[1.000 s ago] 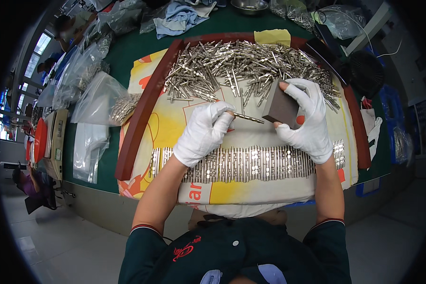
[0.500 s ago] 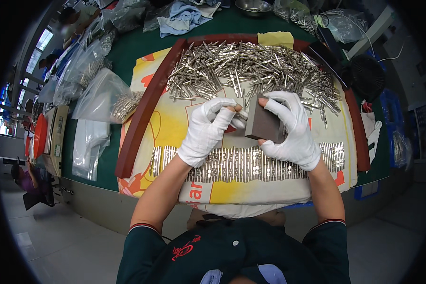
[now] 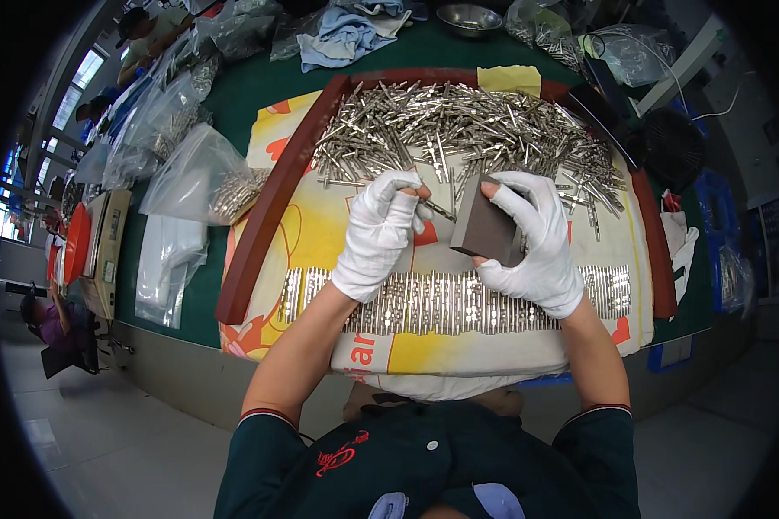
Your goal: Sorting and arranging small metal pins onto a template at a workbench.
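Note:
My left hand [image 3: 375, 232], in a white glove with bare fingertips, pinches a slim metal shaft [image 3: 440, 209]. The shaft's free end points right, close to a dark grey rectangular block [image 3: 488, 227]; whether they touch, I cannot tell. Gripping that block by its edges, tilted above the cloth, is my right hand [image 3: 541, 246], gloved the same way. Below both hands runs a neat row of metal shafts [image 3: 433, 303] laid side by side. Beyond them lies a loose heap of similar shafts [image 3: 459, 121].
A dark red wooden frame [image 3: 273, 216] borders the patterned cloth [image 3: 307, 229] on the left, back and right. To the left are plastic bags [image 3: 195, 177] of shafts and a scale [image 3: 108, 251]. A metal bowl [image 3: 469, 17] and blue rags [image 3: 346, 39] lie at the back.
The shaft in my left hand now shows more plainly, extending toward the block. My left hand has turned slightly; my right hand keeps its grip on the block. The whole view has shifted a little.

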`<action>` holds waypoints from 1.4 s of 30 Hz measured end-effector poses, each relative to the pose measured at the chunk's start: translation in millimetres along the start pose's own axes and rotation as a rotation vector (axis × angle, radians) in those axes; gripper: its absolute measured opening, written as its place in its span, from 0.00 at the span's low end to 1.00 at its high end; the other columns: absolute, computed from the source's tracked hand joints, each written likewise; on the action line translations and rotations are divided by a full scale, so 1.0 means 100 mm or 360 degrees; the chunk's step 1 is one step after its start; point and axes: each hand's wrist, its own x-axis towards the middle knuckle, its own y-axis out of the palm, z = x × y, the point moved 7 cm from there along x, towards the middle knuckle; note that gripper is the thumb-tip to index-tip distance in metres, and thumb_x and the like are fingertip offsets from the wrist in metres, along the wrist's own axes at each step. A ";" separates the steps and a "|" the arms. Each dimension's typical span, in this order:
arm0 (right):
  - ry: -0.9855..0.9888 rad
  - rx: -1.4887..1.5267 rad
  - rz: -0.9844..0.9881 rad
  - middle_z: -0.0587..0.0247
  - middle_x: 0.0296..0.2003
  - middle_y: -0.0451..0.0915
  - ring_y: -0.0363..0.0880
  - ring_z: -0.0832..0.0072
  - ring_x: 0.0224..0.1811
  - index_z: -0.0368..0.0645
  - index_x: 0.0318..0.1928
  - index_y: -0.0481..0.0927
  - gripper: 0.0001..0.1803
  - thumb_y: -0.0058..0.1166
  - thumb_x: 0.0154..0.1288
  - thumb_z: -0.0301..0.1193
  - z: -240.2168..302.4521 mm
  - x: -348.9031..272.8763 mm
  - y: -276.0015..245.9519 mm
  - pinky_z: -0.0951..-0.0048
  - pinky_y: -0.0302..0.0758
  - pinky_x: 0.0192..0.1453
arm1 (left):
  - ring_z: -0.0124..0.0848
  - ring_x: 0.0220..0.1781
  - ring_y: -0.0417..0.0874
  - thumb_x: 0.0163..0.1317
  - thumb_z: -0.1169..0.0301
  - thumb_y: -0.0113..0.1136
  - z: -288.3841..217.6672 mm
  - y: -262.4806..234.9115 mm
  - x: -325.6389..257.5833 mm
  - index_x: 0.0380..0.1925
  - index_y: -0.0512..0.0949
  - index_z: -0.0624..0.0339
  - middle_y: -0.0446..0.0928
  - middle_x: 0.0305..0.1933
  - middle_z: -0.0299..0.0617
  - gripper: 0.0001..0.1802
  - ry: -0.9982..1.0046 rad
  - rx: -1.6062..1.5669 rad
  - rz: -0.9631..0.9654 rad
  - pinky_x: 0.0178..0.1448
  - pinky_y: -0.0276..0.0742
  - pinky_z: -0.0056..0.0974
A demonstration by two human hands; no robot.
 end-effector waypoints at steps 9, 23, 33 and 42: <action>-0.0198 -0.0097 0.0018 0.54 0.51 0.73 0.73 0.56 0.49 0.44 0.57 0.75 0.40 0.70 0.37 0.41 0.22 0.00 0.03 0.56 0.71 0.53 | 0.22 0.32 0.80 0.75 0.70 0.50 0.01 0.01 0.01 0.46 0.74 0.60 0.78 0.39 0.38 0.07 -0.0059 0.0045 -0.0084 0.34 0.76 0.27; -0.0035 -0.0291 -0.0246 0.53 0.48 0.74 0.73 0.56 0.47 0.42 0.54 0.76 0.36 0.68 0.38 0.38 -0.03 0.06 -0.05 0.57 0.71 0.53 | 0.26 0.31 0.82 0.76 0.69 0.50 -0.05 0.00 0.00 0.46 0.73 0.61 0.77 0.39 0.40 0.07 0.0027 0.0031 -0.0002 0.36 0.79 0.29; 0.0316 -0.0269 -0.0319 0.55 0.47 0.73 0.71 0.58 0.50 0.40 0.53 0.76 0.35 0.68 0.39 0.35 -0.29 0.00 -0.15 0.58 0.70 0.56 | 0.30 0.31 0.84 0.76 0.70 0.49 -0.05 0.03 0.00 0.47 0.73 0.59 0.77 0.39 0.41 0.07 0.0093 0.0002 0.0168 0.39 0.81 0.32; 0.0209 -0.0142 -0.0283 0.55 0.48 0.72 0.71 0.58 0.49 0.41 0.54 0.76 0.36 0.67 0.40 0.37 -0.14 0.01 -0.13 0.58 0.70 0.55 | 0.30 0.32 0.84 0.76 0.71 0.49 -0.03 -0.02 0.00 0.48 0.72 0.60 0.77 0.40 0.41 0.07 0.0115 -0.0105 0.0086 0.40 0.81 0.32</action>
